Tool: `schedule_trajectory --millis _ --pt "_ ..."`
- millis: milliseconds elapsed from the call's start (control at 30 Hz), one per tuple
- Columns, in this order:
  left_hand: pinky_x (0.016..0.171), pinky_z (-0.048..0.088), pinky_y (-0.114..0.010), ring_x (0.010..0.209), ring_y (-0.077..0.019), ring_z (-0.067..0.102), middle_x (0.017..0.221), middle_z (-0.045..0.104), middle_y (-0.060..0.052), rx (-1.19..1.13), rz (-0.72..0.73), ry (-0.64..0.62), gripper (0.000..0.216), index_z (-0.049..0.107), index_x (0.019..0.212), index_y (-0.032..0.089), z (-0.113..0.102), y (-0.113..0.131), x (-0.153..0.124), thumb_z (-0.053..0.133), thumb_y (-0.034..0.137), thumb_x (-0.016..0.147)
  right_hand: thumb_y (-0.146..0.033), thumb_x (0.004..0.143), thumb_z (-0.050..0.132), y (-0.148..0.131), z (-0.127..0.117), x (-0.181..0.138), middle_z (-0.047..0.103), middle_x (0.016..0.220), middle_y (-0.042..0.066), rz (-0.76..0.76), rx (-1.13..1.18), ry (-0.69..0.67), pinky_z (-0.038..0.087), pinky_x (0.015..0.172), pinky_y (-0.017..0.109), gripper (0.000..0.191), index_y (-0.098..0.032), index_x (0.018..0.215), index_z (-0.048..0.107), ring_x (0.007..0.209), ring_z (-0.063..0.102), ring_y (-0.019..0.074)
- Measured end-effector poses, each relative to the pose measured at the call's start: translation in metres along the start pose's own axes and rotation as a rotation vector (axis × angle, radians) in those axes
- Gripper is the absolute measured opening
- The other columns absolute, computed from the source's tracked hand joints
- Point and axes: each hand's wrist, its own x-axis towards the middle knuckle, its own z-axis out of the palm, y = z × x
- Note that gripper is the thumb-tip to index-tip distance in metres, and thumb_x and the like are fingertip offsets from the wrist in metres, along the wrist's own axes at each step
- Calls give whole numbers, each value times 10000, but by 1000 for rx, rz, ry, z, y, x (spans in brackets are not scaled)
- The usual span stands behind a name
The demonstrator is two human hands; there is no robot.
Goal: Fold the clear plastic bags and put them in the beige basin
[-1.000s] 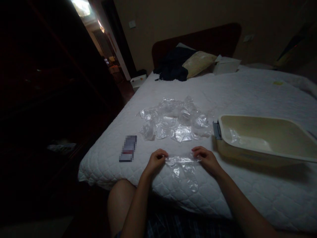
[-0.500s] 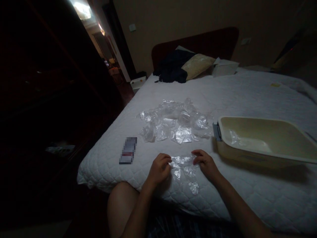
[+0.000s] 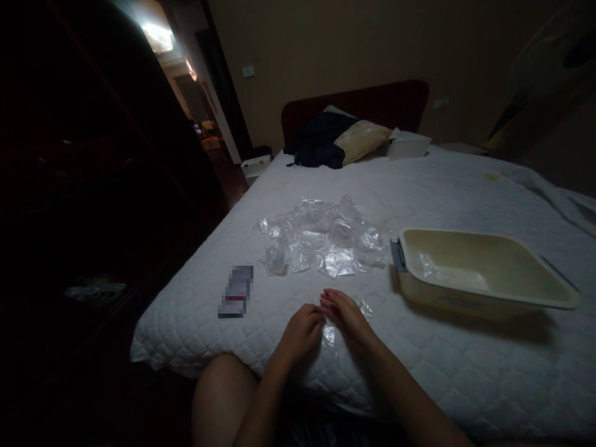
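Bag (image 3: 329,337) on bed (image 3: 479,372), showing between the hands and past right hand's far side. Left hand (image 3: 303,330) curled, right hand (image 3: 347,316) over bag; can't tell if either grips.

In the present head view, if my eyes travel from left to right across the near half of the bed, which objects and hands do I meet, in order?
Pixelated flat item → left hand → right hand → cream tub.
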Motion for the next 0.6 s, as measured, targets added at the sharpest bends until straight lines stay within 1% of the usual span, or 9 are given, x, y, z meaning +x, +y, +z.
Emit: schedule_trajectory --millis 67,133,233,367,500,600 --pt "834 400 -281 885 -156 520 933 581 -60 -68 -3 13 253 632 860 164 0 -6 0 414 104 746 -272 601 657 7 -5 8 661 801 32 37 30 72 479 710 276 160 -211 746 630 812 617 178" --pt "835 397 -276 878 -154 527 904 592 -55 -129 -5 26 260 631 842 160 0 -12 0 415 83 720 -233 600 654 6 -18 14 664 771 34 61 66 92 489 708 270 140 -204 734 628 800 623 173" --pt "812 402 -275 841 -153 536 857 604 -44 -198 -35 53 267 626 814 159 0 -18 1 407 71 689 -188 620 633 -5 -42 21 669 758 51 71 96 99 499 715 262 93 -186 713 625 790 632 169" --pt "756 408 -263 780 -150 543 782 608 -24 -264 -110 98 261 626 779 160 0 -20 2 400 87 672 -160 671 590 -17 -70 28 674 757 69 76 132 117 511 719 255 44 -172 700 621 767 643 160" --pt "666 409 -242 687 -147 546 674 597 -21 -296 -194 130 235 627 689 143 -3 -21 4 397 110 657 -123 703 543 -15 -87 30 683 789 73 100 271 50 516 748 246 92 -162 708 626 810 643 157" --pt "620 393 -233 629 -142 536 614 579 -23 -209 -215 86 219 617 606 138 -6 -22 2 402 124 642 -126 715 539 -10 -93 28 687 829 70 56 348 -19 510 796 273 103 -168 741 629 869 631 167"
